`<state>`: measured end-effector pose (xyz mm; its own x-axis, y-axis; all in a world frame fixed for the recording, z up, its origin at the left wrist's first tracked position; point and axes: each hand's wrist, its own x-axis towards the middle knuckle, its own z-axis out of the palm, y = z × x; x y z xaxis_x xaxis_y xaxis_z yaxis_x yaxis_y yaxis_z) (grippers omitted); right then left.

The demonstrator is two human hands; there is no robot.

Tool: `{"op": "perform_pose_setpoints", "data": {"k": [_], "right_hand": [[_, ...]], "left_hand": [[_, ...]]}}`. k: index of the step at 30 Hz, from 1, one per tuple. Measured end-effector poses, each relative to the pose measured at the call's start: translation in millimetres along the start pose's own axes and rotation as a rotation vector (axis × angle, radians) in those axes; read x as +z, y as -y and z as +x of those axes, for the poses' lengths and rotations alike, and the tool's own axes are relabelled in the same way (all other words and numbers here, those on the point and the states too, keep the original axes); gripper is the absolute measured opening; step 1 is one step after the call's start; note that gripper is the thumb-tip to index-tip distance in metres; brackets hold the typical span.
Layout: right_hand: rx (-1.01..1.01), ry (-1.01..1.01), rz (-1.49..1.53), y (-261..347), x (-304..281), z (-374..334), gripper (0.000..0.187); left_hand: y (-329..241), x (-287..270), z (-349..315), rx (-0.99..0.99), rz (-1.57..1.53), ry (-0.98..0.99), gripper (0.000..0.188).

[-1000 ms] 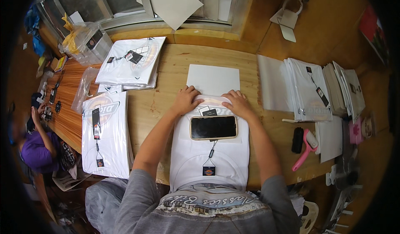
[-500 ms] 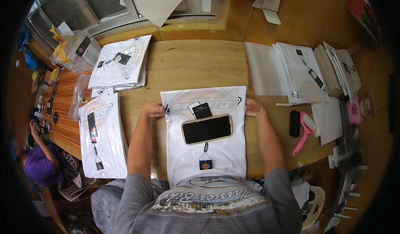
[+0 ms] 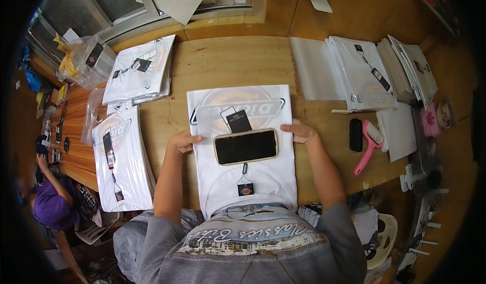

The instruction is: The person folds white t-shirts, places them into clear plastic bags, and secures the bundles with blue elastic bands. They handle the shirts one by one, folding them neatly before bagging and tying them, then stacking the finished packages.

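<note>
Centre frame, here's the white shirt (image 3: pixel 217 180), squared off, with a phone (image 3: pixel 246 147) and black tag (image 3: pixel 238 121) on top. The left hand (image 3: pixel 185 140), fingers curled, pinches one side edge; the right hand (image 3: pixel 299 131), nearly closed, pinches the other. Folding looks done! No glossy wrap shows round the collar, unlike the plastic-wrapped shirts (image 3: pixel 120 175) at left; clear sleeves (image 3: pixel 315 71) lie upper right.

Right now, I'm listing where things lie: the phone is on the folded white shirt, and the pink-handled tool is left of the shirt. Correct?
Not quite: the head view shows the pink-handled tool right of the folded white shirt. The phone is indeed on that shirt.
</note>
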<state>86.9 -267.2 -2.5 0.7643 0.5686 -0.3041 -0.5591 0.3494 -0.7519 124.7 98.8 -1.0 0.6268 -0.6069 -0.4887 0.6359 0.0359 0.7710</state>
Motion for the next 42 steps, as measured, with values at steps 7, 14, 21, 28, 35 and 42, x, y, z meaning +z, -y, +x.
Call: {"op": "perform_pose_setpoints", "data": {"k": [7, 14, 21, 28, 35, 42], "right_hand": [[-0.025, -0.817, -0.615, -26, 38, -48, 0.029], [-0.176, -1.066, -1.013, -48, 69, -48, 0.024], [-0.175, -0.663, -0.017, -47, 47, -49, 0.030], [-0.221, -0.555, 0.142, -57, 53, -42, 0.027], [-0.171, -0.743, -0.421, -56, 77, -75, 0.043], [-0.155, -0.784, -0.234, -93, 112, -116, 0.068]], "left_hand": [[23, 54, -42, 0.230, 0.648, -0.791, 0.026], [32, 67, -54, 0.098, 0.797, -0.957, 0.022], [36, 47, -50, 0.092, 0.448, -0.524, 0.017], [46, 56, -53, 0.167, -0.259, -0.331, 0.042], [80, 81, -89, 0.655, 0.640, -0.922, 0.053], [103, 124, -132, 0.080, 0.217, -0.654, 0.058]]}}
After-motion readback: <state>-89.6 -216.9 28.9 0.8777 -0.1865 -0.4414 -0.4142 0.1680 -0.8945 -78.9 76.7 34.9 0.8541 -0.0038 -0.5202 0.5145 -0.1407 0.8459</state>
